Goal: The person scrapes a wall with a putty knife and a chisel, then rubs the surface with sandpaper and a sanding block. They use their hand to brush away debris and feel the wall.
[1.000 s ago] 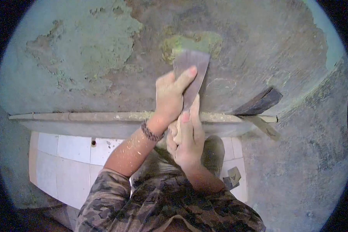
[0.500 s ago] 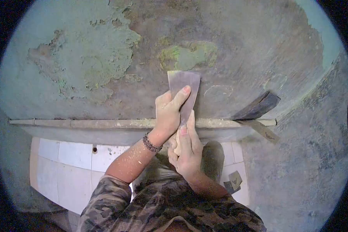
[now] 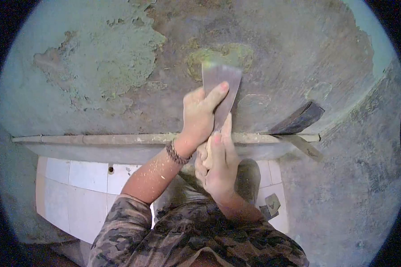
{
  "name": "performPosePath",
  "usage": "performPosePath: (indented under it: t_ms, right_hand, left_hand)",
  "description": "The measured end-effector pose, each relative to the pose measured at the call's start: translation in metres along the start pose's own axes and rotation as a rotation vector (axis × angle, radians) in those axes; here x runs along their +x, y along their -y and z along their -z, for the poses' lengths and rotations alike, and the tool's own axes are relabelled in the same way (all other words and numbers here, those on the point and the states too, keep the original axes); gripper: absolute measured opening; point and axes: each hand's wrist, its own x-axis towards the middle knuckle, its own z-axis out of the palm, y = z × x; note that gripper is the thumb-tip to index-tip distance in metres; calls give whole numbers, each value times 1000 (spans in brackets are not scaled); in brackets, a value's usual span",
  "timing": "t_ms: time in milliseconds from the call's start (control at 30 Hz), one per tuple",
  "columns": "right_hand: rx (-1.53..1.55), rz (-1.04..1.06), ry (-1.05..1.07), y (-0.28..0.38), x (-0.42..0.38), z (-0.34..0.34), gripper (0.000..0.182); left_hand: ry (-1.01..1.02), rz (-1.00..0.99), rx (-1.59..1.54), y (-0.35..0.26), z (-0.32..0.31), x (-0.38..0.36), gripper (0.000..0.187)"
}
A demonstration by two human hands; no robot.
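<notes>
A wide-bladed scraper (image 3: 223, 80) points up the wall, its broad edge over the lower part of a leftover green paint patch (image 3: 229, 53). My left hand (image 3: 198, 113) grips the blade from its left side, with the thumb lying flat across the metal. Lower down, my right hand (image 3: 219, 164) is wrapped round the handle, thumb on top near the base of the blade. The fingers behind the blade are hidden. Pale dust and flakes cover both hands and the left forearm.
Peeling green paint (image 3: 107, 58) covers the wall's left part. A pale pipe (image 3: 107, 139) runs along the wall's foot. A dark strip of sandpaper-like material (image 3: 300, 119) leans at the right. White tiles (image 3: 87, 178) lie below, with small scraps (image 3: 272, 205) on them.
Both hands have pushed the scraper upward and slightly right. Its edge has gone from just below the green patch onto the patch's lower part, now partly covering it.
</notes>
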Motion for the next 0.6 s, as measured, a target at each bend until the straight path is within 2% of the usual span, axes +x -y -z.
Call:
performPosePath:
  t_ms: [33, 133, 167, 267, 300, 333, 400, 467, 533, 600]
  right_hand:
    - [9, 18, 3, -8, -2, 6, 59]
    - [-8, 88, -62, -6, 12, 0, 59]
    - [4, 133, -41, 3, 20, -4, 59]
    - [48, 185, -44, 13, 13, -12, 58]
    - [41, 161, -61, 5, 6, -8, 57]
    - [34, 137, -79, -3, -1, -3, 55]
    - [23, 117, -98, -6, 1, -2, 54]
    - [-3, 139, -18, -7, 3, -1, 59]
    - [-11, 124, -38, -9, -1, 0, 58]
    - [-27, 158, -44, -8, 1, -1, 56]
  left_hand:
    - [-38, -111, 48, 23, 0, 1, 35]
    - [-63, -68, -79, 1, -11, 6, 36]
    - [-5, -114, 48, -11, -7, 14, 39]
    - [29, -124, 112, -28, -12, 17, 36]
    - [-11, -410, 230, -12, -12, 17, 37]
    - [-5, -168, 118, 3, -10, 6, 36]
    - [-18, 5, -110, 9, -12, -5, 36]
    - [-7, 15, -56, 2, -9, 1, 36]
    - [3, 44, 10, 4, -4, -3, 37]
    - [-10, -111, 224, 10, -1, -1, 37]
